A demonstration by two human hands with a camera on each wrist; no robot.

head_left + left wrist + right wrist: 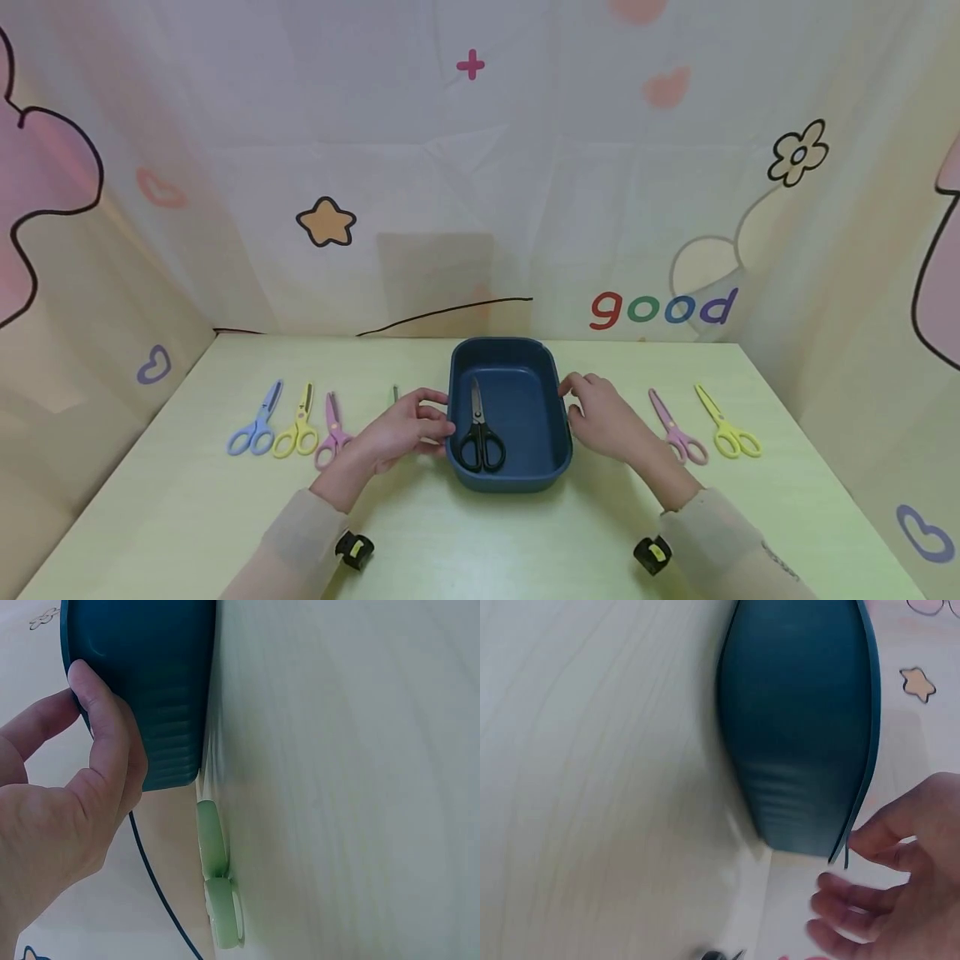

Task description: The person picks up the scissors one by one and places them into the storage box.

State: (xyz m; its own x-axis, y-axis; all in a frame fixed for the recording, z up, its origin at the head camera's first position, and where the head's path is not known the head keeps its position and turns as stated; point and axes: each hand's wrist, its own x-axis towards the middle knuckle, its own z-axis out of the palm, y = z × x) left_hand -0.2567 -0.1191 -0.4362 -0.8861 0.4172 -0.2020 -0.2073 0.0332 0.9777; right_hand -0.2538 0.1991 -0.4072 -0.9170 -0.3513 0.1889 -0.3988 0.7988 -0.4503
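A dark blue rectangular box (528, 400) stands at the middle of the table. Inside, toward its left wall, lie black-handled scissors (480, 429), blades pointing away from me. My left hand (405, 429) is at the box's left side; in the left wrist view its thumb and a finger pinch the rim. On the opposite side, my right hand (603, 417) touches the right rim with one fingertip, its other fingers loosely bent beside the wall. Green scissors (219, 900) lie on the table near the left hand, which mostly covers them in the head view.
Blue scissors (257, 429), yellow scissors (298, 429) and pink scissors (333, 433), partly behind the left forearm, lie at left. At right are purple scissors (675, 429), overlapped by the right forearm, and yellow scissors (727, 429). A printed curtain (420, 167) hangs behind the table (450, 550).
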